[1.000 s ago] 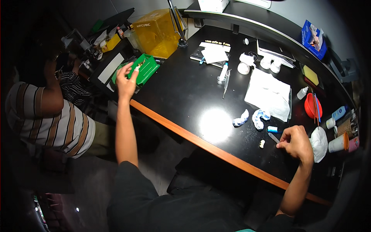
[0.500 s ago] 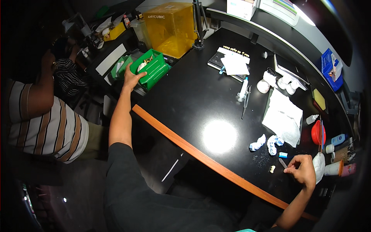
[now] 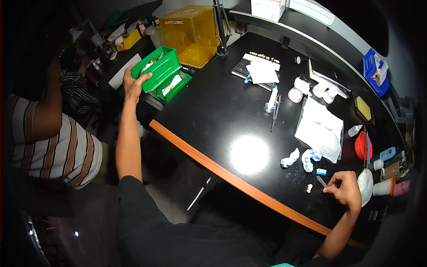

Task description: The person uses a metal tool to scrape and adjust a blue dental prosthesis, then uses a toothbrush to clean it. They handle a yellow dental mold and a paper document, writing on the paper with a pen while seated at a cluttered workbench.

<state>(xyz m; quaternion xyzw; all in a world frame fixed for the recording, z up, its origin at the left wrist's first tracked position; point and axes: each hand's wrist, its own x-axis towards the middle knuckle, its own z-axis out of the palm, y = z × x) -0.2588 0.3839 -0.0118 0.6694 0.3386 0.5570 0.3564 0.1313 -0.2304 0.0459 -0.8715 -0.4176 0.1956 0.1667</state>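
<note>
My left hand (image 3: 132,85), stretched far out to the left, grips a green plastic bin (image 3: 163,70) by its end. The bin is raised and tilted, with whitish and gold-coloured items partly visible inside. Just below it is a second green bin (image 3: 183,83) with white paper in it. Over the right side of the table, my right hand (image 3: 346,191) pinches a small, thin greyish strip (image 3: 321,180). Beside that strip lie a small cream tooth-shaped piece (image 3: 309,188) and a small blue-and-white block (image 3: 321,171). Two white-and-blue dental casts (image 3: 290,159) sit a little farther off.
White cloth (image 3: 321,129), a syringe (image 3: 271,100) and tweezers (image 3: 276,113) lie on the black table. A red bowl (image 3: 361,146) and bottles line the right side. A yellow transparent cover (image 3: 189,38) and lamp stand (image 3: 221,49) are at the back. Another person (image 3: 53,142) is at left.
My left hand has moved left and up with the green bin, and the second bin now shows below it. My right hand keeps its pinch. The view has shifted slightly.
</note>
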